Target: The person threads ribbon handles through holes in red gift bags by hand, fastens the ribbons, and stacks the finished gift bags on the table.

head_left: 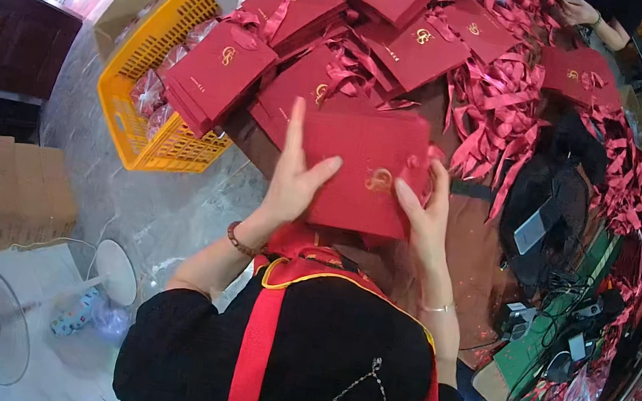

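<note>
Forearms [443, 298] reach forward, bringing both hands to a red bag [366, 145], upheld just on the near side of the piled bags [418, 53]. The left hand [294, 184] is spread open at the bag's left edge, forefinger straight up, thumb angled across the front; its other fingers are hard to make out. The right hand [429, 212] grips the opposite edge, thumb on the front, fingers bent round the side.

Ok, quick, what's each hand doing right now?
Left hand: open, fingers extended, thumb against the red bag's left side.
Right hand: closed on the same bag's right edge, thumb in front.
</note>
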`<state>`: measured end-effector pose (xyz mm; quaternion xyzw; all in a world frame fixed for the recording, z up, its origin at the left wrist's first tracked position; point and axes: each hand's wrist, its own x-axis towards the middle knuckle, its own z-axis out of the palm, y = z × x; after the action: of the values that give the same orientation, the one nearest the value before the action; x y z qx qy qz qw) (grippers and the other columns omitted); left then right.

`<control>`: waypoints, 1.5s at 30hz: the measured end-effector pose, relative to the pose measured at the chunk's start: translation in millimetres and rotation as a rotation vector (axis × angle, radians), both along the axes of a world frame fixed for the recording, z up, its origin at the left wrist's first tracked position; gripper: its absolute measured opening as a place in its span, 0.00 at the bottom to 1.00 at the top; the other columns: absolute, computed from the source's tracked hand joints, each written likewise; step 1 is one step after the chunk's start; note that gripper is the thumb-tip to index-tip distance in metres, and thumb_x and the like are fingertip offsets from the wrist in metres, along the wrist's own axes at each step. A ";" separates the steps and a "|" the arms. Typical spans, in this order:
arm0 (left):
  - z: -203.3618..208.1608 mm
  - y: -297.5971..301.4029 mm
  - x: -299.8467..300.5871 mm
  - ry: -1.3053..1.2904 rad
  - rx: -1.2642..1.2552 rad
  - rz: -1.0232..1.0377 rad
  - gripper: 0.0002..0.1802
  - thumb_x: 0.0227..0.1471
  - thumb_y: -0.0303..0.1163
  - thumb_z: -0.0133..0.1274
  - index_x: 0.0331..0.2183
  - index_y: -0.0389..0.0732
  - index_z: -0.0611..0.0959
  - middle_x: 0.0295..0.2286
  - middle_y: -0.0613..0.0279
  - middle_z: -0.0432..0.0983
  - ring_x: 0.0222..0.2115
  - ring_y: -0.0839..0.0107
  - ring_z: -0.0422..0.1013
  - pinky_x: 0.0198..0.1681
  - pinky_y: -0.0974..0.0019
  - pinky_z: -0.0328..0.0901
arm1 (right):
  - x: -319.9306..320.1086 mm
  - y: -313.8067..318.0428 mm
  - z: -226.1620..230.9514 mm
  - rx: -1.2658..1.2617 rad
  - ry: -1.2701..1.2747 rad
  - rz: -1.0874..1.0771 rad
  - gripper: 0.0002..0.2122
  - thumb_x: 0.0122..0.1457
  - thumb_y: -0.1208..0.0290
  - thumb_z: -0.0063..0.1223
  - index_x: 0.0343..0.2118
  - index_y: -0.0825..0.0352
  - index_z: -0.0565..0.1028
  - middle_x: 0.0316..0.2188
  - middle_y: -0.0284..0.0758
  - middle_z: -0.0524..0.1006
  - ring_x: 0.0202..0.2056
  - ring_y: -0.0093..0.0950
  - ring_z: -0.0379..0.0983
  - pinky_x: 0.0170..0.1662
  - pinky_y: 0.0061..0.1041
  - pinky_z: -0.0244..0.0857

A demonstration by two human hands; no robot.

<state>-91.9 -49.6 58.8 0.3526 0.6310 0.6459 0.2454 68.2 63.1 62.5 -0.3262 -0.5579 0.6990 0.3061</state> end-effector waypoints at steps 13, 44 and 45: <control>-26.7 -32.7 -31.1 -0.440 0.011 0.409 0.41 0.51 0.27 0.48 0.58 0.32 0.42 0.56 0.49 0.48 0.57 0.64 0.48 0.59 0.64 0.44 | -137.8 60.0 -39.7 0.620 -0.402 0.183 0.26 0.52 0.58 0.51 0.49 0.72 0.64 0.43 0.50 0.71 0.47 0.41 0.68 0.49 0.32 0.60; -34.3 -23.7 -7.8 0.950 -0.508 0.314 0.35 0.49 0.41 0.50 0.57 0.45 0.59 0.59 0.50 0.39 0.59 0.47 0.33 0.58 0.43 0.31 | -5.7 63.6 0.2 0.545 -0.430 -0.095 0.15 0.50 0.59 0.56 0.28 0.69 0.74 0.26 0.37 0.73 0.27 0.29 0.71 0.31 0.25 0.65; -31.0 -18.7 -5.3 1.021 -0.533 0.229 0.32 0.48 0.41 0.50 0.55 0.46 0.63 0.59 0.51 0.42 0.59 0.47 0.34 0.57 0.43 0.32 | 12.0 57.0 -13.9 0.614 -0.507 -0.139 0.15 0.49 0.57 0.56 0.28 0.67 0.74 0.26 0.36 0.73 0.28 0.30 0.71 0.31 0.26 0.64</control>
<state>-97.2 -68.3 27.8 0.4750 0.8440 0.2356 -0.0808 80.2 120.1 48.5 -0.4189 -0.7750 0.3750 0.2885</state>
